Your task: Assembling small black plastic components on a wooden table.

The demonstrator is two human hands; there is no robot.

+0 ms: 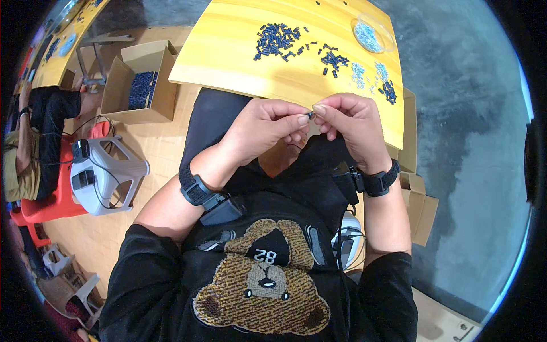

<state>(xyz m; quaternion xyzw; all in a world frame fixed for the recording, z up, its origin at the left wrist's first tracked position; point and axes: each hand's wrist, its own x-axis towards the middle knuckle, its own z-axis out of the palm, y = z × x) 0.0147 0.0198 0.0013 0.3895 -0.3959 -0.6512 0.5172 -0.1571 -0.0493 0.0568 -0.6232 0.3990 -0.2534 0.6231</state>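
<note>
My left hand (259,128) and my right hand (356,125) meet above my lap, just off the near edge of the yellow table (222,51). Between their fingertips is a small black part (311,114), pinched from both sides and mostly hidden by the fingers. Beyond the hands lies a large pile of small black parts (276,40), with a smaller black cluster (333,58) to its right. Tiny pale-blue pieces (358,75) are spread nearer the right edge, beside a strip of black parts (388,92). A clear round dish (389,43) holds more pale-blue pieces.
An open cardboard box (134,115) with dark parts stands on the floor left of the table. A white stool (108,185) bears black devices and cables, near a red stool (54,196) where another person sits. More cardboard boxes (420,214) are at the right.
</note>
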